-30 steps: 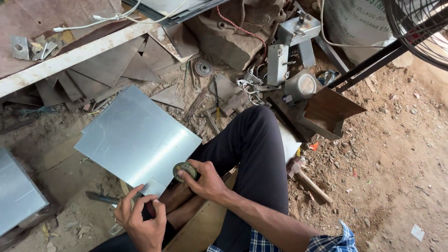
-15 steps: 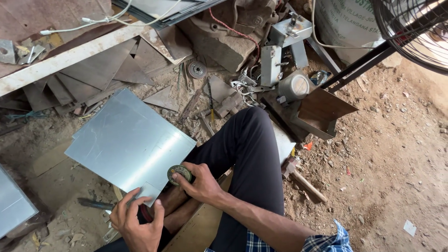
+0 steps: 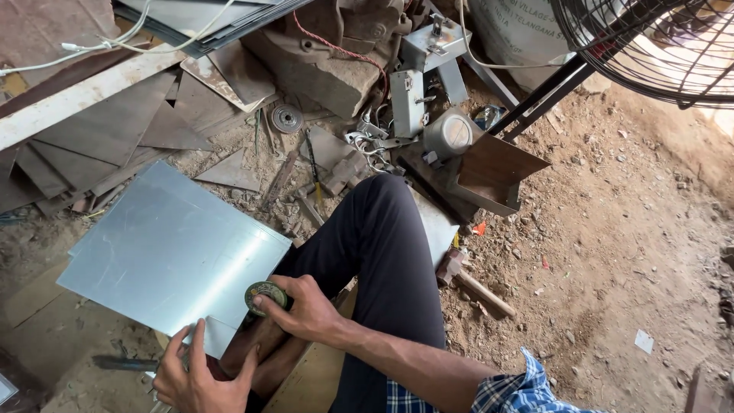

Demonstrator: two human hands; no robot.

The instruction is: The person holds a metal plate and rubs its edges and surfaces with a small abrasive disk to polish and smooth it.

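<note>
A person seated on the dirt floor [image 3: 612, 252] of a cluttered workshop steadies a shiny metal sheet [image 3: 172, 252], which now lies flatter and a little closer to the body than a second ago, its near corner drawn in over the raised foot. The right hand [image 3: 306, 310] is curled around a small round green-and-brass disc, likely a tape measure case [image 3: 264, 294], pressing it against the sheet's near edge, as it did in the earlier views. The left hand [image 3: 195, 378] has come down nearer the sheet's near corner, fingers spread and thumb raised, touching or just beside a small protruding tab of metal; whether it pinches anything cannot be told. The shift suggests the work is settling into marking or measuring along that edge. Behind the sheet lie dark metal offcuts [image 3: 115, 130], a grinding disc [image 3: 287, 118] and a hammer [image 3: 470, 279] beside the bent knee; a fan guard [image 3: 650, 46] fills the far right corner.
</note>
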